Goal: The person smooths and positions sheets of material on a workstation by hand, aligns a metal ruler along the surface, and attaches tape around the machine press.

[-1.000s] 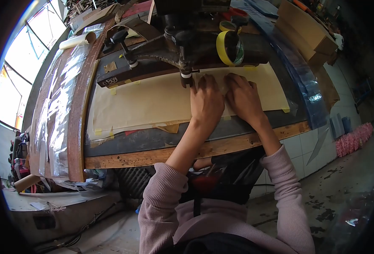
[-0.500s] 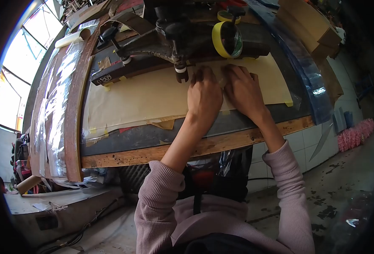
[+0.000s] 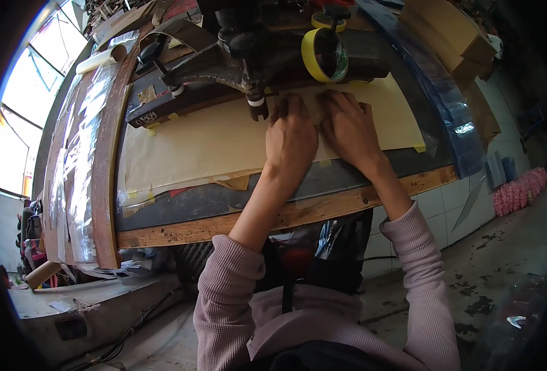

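Observation:
A cream paper sheet (image 3: 205, 139) lies taped over the dark bed of a machine. Both hands rest on its far part, close together, with the fingertips near the dark bar at the back. The fingers of my left hand (image 3: 290, 133) are curled and point away from me, just right of a metal prong (image 3: 258, 110). My right hand (image 3: 350, 127) is also curled, its thumb side toward the left hand. Between them is a small pale, see-through patch that I cannot make out clearly. The fingertips are partly hidden, and so is whatever they pinch.
A yellow tape roll (image 3: 310, 57) hangs on a knob above my right hand. The black machine arm (image 3: 208, 68) overhangs the sheet. A wooden strip (image 3: 187, 233) edges the bed in front. Clear plastic (image 3: 88, 167) covers the left board; blue plastic film (image 3: 449, 117) lies right.
The whole view has shifted slightly, so the machine and sheet appear a little further left. Both hands stay at nearly the same spot on the sheet, fingers still curled.

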### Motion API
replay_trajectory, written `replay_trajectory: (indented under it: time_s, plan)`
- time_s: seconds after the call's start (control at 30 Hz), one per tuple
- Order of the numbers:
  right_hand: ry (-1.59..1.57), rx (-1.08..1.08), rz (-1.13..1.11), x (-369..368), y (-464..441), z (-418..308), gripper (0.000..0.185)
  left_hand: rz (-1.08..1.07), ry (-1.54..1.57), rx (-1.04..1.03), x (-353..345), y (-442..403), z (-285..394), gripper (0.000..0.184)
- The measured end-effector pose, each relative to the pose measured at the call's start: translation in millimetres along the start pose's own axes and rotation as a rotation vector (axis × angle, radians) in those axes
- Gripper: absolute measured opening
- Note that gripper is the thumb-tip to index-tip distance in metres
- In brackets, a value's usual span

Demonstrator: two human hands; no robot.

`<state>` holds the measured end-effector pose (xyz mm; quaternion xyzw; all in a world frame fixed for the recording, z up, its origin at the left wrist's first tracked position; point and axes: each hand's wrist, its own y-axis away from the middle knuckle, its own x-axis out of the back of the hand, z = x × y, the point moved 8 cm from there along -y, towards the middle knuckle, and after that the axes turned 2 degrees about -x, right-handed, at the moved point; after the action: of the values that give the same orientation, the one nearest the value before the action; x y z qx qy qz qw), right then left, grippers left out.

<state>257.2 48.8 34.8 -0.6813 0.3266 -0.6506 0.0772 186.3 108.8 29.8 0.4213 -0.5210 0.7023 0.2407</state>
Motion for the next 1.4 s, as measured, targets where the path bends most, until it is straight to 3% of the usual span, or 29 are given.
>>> replay_trajectory:
  time_s: [0.8,1.3,1.4]
  plan:
    - [-0.012,-0.016,-0.024,-1,-5,1,0.033,0.092,0.060,0.005,3,-2,-5,0.035]
    - [-0.023,-0.025,-0.029,-4,-6,4,0.034,0.024,0.088,0.072,-3,-7,-9,0.038]
    - [-0.028,-0.023,-0.024,-3,-6,4,0.032,-0.079,0.115,0.132,-5,-8,-11,0.039]
